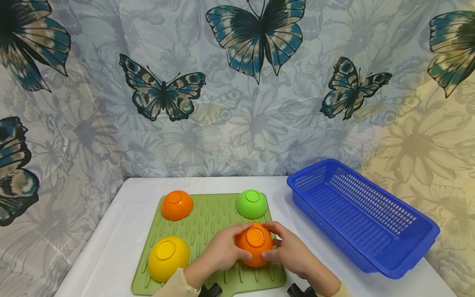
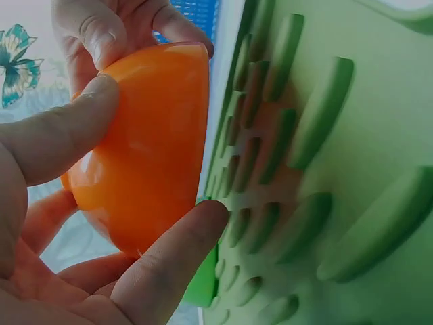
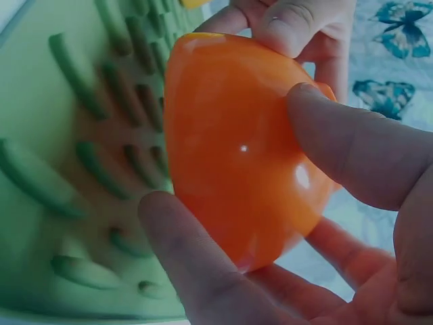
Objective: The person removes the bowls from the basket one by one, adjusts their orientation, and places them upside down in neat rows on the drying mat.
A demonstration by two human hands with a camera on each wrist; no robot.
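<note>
Both hands hold one orange bowl [image 1: 256, 243], turned upside down, over the front right part of a green ridged drying mat [image 1: 211, 231]. My left hand [image 1: 224, 247] grips its left side and my right hand [image 1: 287, 249] its right side, thumbs on the near wall. In the left wrist view a gap shows between the rim of the orange bowl [image 2: 155, 135] and the mat's ridges. Also upside down on the mat are a second orange bowl [image 1: 177, 205] at the back left, a green bowl [image 1: 251, 204] at the back right and a yellow bowl [image 1: 168, 259] at the front left.
A long blue plastic basket [image 1: 311, 214] with slotted walls stands on the right of the table, angled beside the mat. White cloth [image 1: 107, 243] covers the table. Behind it hangs a butterfly-printed curtain [image 1: 237, 136].
</note>
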